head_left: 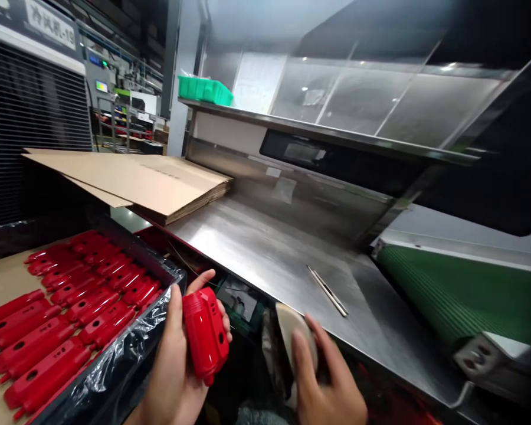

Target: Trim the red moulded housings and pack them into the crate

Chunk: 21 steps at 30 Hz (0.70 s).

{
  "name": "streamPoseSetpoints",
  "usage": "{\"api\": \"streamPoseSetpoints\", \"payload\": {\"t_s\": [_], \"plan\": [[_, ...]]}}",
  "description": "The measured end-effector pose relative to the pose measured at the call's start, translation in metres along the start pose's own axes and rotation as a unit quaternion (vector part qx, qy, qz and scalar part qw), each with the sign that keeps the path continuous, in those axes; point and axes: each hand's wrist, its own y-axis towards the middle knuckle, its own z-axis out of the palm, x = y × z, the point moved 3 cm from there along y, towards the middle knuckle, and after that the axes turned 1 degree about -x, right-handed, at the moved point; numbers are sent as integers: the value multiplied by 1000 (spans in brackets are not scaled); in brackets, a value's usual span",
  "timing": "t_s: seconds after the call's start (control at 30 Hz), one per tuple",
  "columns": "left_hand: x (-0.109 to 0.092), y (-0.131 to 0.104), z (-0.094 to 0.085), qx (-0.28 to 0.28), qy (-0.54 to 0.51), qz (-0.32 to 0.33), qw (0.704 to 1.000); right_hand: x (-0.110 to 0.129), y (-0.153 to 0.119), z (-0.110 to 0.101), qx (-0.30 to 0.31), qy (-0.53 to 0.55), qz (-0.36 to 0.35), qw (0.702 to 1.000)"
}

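My left hand (181,360) is closed around a glossy red plastic housing (205,336). The part is tilted, with its ribbed round end up and a dark hole in its side. To the right, my right hand (325,378) grips a flat, rounded beige pad (289,327) between thumb and fingers; motion blur hides its exact kind. Left of my hands, several similar red housings (44,336) lie in rows on cardboard inside a box lined with black plastic (115,369).
Ahead is a steel workbench (256,248) bearing two thin metal tools (327,290) and stacked cardboard sheets (159,180). A green bin (205,90) stands on the shelf above. At right runs a green conveyor belt (460,289); a dark louvred machine (35,112) rises at left.
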Motion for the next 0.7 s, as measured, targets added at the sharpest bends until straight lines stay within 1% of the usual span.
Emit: {"api": "streamPoseSetpoints", "payload": {"t_s": [0.03, 0.1, 0.13, 0.17, 0.2, 0.23, 0.27, 0.3, 0.37, 0.4, 0.43, 0.47, 0.5, 0.53, 0.57, 0.63, 0.7], "plan": [[-2, -3, 2, -7, 6, 12, 1000, 1, 26, 9, 22, 1, 19, 1000], [-7, -9, 6, -19, 5, 34, 999, 0, 75, 34, 81, 3, 18, 997], [-9, -11, 7, -29, 0, 44, 999, -1, 94, 46, 103, 3, 12, 995], [-12, -13, 7, -42, -8, 55, 998, -1, 107, 56, 118, 2, 5, 993], [-14, -14, 7, -57, -16, 67, 996, 0, 112, 63, 122, 1, -1, 993], [-16, -14, 6, -71, -23, 77, 994, 2, 109, 66, 111, -1, -7, 994], [-18, -14, 5, -81, -29, 91, 992, 7, 98, 65, 88, -3, -9, 996], [-19, -13, 4, -91, -35, 106, 990, 13, 80, 61, 60, -6, -7, 998], [-18, -10, 1, -109, -49, 128, 985, 29, 27, 47, 22, 22, 16, 999], [-15, -9, -1, -112, -57, 132, 983, 38, -2, 42, 41, 59, 31, 997], [-12, -10, -2, -114, -66, 127, 983, 48, -30, 39, 89, 166, 44, 981], [-7, -11, -4, -120, -74, 111, 984, 58, -53, 36, 120, 254, 29, 959], [-2, -14, -6, -123, -78, 86, 986, 67, -69, 34, 134, 299, 9, 945], [2, -17, -8, -119, -79, 62, 988, 74, -77, 32, 137, 322, -13, 937], [5, -21, -10, -109, -76, 37, 990, 76, -77, 28, 128, 314, -34, 940], [9, -27, -12, -67, -60, -36, 995, 72, -61, 16, 119, 275, -54, 953], [12, -28, -10, -23, -21, -136, 990, 63, -37, -3, 164, 265, -69, 948]]}}
